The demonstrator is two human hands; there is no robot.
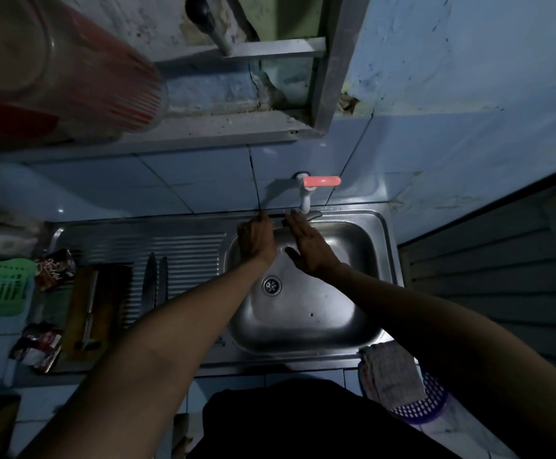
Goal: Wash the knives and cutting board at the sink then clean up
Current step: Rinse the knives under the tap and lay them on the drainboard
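Knives (153, 279) lay side by side on ribbed drainboard (183, 246), just left of sink (382, 226) basin. Cutting board (104, 306) sat further left near bench's left edge, third knife (88, 313) on top. Both hands over basin back edge under tap (306, 193): left hand (257, 240) loosely curled, right hand (306, 246) flat, fingers straight; neither held anything. Step looked like hand rinse. Next: reach left, pick up knife by handle.
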